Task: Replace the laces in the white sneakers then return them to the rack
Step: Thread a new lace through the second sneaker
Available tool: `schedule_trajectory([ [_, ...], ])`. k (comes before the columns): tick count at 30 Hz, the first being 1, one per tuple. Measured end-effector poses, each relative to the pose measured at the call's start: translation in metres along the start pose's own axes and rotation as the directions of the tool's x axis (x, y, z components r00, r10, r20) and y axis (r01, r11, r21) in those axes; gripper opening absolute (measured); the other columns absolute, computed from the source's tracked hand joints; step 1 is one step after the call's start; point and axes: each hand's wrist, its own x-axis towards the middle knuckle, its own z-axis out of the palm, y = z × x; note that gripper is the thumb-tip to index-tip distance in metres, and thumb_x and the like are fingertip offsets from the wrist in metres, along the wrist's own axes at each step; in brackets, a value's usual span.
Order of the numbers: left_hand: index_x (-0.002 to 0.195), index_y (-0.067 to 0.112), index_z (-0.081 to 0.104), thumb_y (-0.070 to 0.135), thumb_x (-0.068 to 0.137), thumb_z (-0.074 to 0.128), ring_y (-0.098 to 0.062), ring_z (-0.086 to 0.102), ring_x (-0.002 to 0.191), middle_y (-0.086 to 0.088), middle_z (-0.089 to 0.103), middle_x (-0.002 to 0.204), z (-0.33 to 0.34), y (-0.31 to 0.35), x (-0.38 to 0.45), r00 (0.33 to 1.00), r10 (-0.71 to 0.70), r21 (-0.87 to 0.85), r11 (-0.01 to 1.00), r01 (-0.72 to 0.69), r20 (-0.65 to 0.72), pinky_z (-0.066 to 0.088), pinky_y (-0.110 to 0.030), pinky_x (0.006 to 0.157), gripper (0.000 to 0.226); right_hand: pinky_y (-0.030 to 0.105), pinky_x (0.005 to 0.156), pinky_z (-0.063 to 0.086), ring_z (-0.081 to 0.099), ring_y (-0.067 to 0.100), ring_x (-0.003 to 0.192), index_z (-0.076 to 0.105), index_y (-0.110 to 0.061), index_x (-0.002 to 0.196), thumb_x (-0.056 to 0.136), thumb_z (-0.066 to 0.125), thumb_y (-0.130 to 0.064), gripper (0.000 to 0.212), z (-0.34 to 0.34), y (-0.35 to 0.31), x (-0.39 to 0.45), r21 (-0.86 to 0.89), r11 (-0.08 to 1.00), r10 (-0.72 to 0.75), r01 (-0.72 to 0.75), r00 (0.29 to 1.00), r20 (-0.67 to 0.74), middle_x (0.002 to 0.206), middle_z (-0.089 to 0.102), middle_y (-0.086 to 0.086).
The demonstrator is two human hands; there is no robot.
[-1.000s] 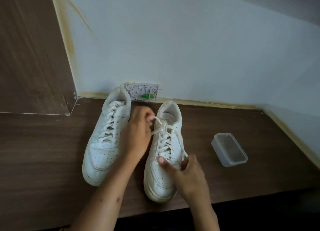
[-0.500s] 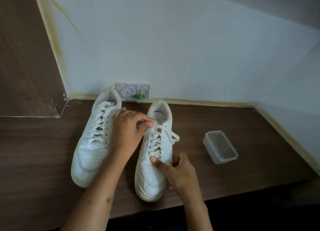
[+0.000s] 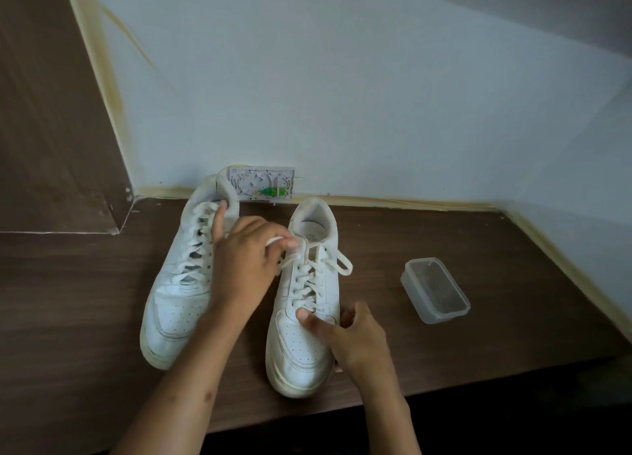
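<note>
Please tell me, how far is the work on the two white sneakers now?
Done, it seems: the left sneaker is laced to the top. In hand: the left hand pinches the lace end at the right sneaker, which the right hand steadies. Left: finishing that lace and returning both; no rack is in view.

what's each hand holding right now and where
The left hand pinches the lace near its end, by the top eyelets of the right sneaker. The right hand holds that sneaker's forefoot, thumb on top.
</note>
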Motion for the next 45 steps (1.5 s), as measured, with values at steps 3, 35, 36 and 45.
schedule_trajectory([
  [3,0.089,0.016,0.068,0.020,0.094,0.058,-0.020,0.063,0.085,0.003,0.070,0.089,-0.014,-0.013,0.003,0.956,-0.171,0.024,0.983,0.181,-0.238,0.020,-0.047,0.117,0.012,0.043,0.080,0.058,0.063,0.013,0.093,0.052,-0.028,0.094,0.032,0.072,-0.084,0.086,0.000,0.000,0.001,0.007,1.000,0.010,-0.010,1.000,0.006,0.102,0.061,-0.009],
  [35,0.131,0.037,0.056,0.066,0.065,0.071,-0.013,0.018,0.146,0.018,0.043,0.142,-0.018,-0.008,0.001,0.957,0.121,-0.282,0.958,-0.043,0.264,0.002,-0.057,0.118,0.074,0.014,0.064,0.045,0.056,0.003,0.076,0.060,-0.027,0.083,0.069,0.086,-0.040,0.032,-0.011,-0.023,-0.015,0.007,0.946,-0.318,0.323,0.934,-0.161,0.097,0.057,-0.006],
  [36,0.130,0.035,0.057,0.061,0.068,0.072,-0.014,0.022,0.145,0.017,0.045,0.140,-0.019,-0.003,0.003,0.965,0.125,-0.313,0.948,-0.048,0.231,0.004,-0.057,0.118,0.069,0.014,0.063,0.044,0.057,0.006,0.073,0.065,-0.026,0.083,0.072,0.086,-0.028,0.024,-0.011,-0.026,-0.015,0.126,0.911,-0.376,0.393,0.916,-0.136,0.095,0.062,-0.002],
  [45,0.106,0.017,0.071,0.016,0.075,0.078,-0.015,0.054,0.119,0.011,0.064,0.113,-0.025,0.017,0.013,0.997,0.067,-0.416,0.906,-0.076,-0.036,0.036,-0.043,0.107,0.032,0.020,0.062,0.041,0.052,0.011,0.063,0.071,-0.007,0.104,0.085,0.068,-0.012,0.020,-0.014,-0.038,-0.024,0.633,0.740,-0.552,0.228,0.744,0.377,0.080,0.063,0.008],
])
